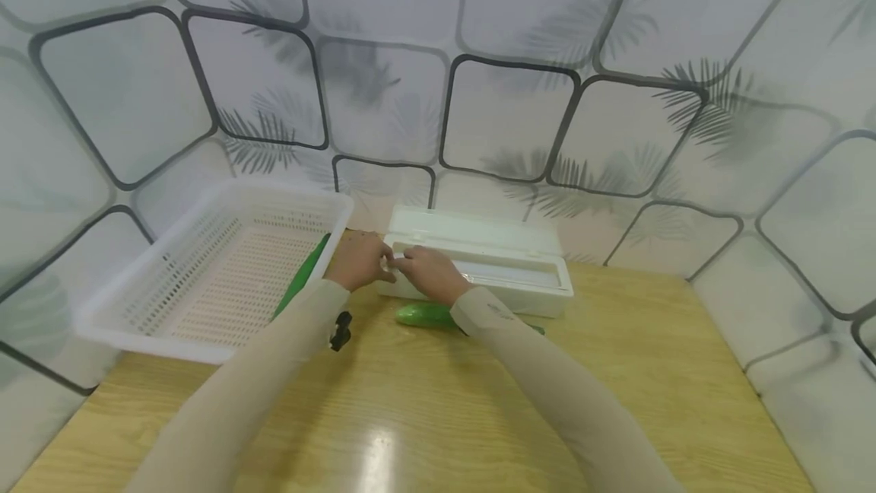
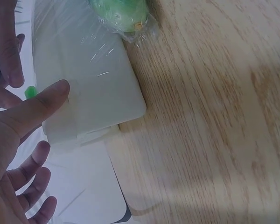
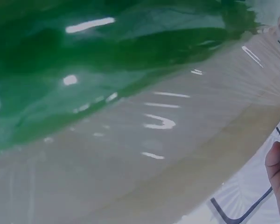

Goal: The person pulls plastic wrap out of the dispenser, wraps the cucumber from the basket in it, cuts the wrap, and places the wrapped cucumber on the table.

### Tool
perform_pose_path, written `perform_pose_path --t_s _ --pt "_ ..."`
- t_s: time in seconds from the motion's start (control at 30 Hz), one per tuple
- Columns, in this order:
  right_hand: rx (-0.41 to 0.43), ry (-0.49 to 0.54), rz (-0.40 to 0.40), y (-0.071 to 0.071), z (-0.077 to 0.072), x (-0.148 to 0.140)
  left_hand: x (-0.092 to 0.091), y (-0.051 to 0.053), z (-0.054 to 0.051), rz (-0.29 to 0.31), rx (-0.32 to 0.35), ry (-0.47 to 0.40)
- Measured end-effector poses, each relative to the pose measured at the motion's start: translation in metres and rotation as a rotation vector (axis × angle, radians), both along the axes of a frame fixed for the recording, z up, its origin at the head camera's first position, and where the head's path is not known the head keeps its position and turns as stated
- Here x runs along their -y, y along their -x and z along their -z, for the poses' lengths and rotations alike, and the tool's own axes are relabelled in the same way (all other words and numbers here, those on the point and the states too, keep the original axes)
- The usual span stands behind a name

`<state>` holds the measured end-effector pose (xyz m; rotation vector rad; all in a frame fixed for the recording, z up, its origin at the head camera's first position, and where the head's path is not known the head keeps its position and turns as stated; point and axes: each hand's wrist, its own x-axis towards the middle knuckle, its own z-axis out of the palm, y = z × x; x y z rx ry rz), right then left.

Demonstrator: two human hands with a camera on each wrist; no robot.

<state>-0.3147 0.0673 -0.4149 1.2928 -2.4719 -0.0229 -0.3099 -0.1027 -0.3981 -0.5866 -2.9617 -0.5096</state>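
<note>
A long white cling film box (image 1: 509,299) lies on the table with its lid up. Clear cling film (image 2: 95,60) stretches over its front to a film-covered cucumber (image 1: 424,316) lying before it. My left hand (image 1: 360,261) is at the box's left end; its thumb and a mostly hidden finger pinch the film, while the other fingers curl loosely. Close beside it, my right hand (image 1: 433,272) reaches over the cucumber, fingertips near the left thumb; its grip is hidden. A small green piece (image 2: 31,92) shows between the hands. In the right wrist view, the cucumber (image 3: 107,60) fills the upper left.
To the left stands a white perforated basket (image 1: 153,348) with another green cucumber (image 1: 301,280) along its right side. A patterned wall (image 1: 383,105) rises behind the wooden table (image 1: 438,417).
</note>
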Motion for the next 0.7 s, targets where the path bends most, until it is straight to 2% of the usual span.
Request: perform_pose_path --t_s 0.17,0.43,0.57,0.7 --pt "-0.031 0.019 -0.016 0.003 0.005 0.001 0.0 -0.001 -0.001 -0.028 0.009 0.031" --pt "0.135 0.124 0.07 0.006 0.009 -0.02 0.001 0.0 0.004 -0.048 -0.034 0.074" --pt "0.161 0.192 0.078 0.003 0.005 -0.025 0.001 -0.005 0.004 -0.007 -0.078 0.073" --pt "0.203 0.267 0.079 0.001 0.002 -0.025 0.005 -0.009 -0.001 0.054 -0.142 0.061"
